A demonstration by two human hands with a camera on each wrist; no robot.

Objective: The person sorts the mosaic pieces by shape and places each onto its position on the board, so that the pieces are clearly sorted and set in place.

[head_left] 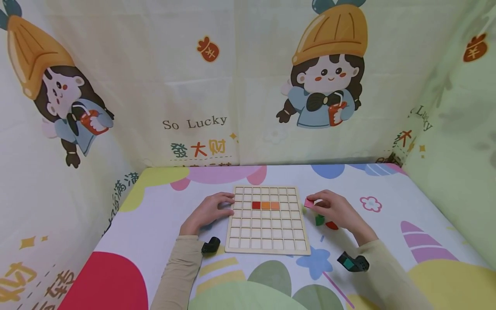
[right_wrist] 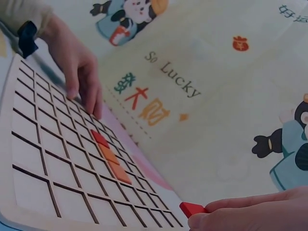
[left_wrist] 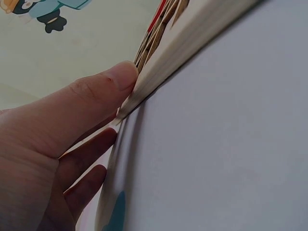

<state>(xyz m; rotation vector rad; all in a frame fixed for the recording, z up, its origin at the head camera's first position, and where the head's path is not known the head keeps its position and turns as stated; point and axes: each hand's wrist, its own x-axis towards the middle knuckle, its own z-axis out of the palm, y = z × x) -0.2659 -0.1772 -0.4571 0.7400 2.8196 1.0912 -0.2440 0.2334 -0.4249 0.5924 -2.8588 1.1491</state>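
Note:
A wooden grid board [head_left: 267, 252] with shallow square cells lies on the table between the hands. One row holds three square tiles side by side: a red tile [head_left: 256, 205], an orange tile [head_left: 265, 205] and a lighter orange tile [head_left: 275, 206]. My left hand [head_left: 209, 210] touches the board's left edge, thumb [left_wrist: 122, 76] against its side and fingers loosely extended. Right of the board, my right hand [head_left: 333, 207] pinches a square tile [right_wrist: 192, 209] between thumb and fingertips. That tile looks pink in the head view and red in the right wrist view.
Just below the right hand, a small green shape [head_left: 319, 220] and a red shape [head_left: 331, 225] show on the table. A patterned cloth [head_left: 155, 206] covers the table. Printed curtains [head_left: 255, 142] stand behind it and at both sides. Each wrist wears a black strap [head_left: 211, 245].

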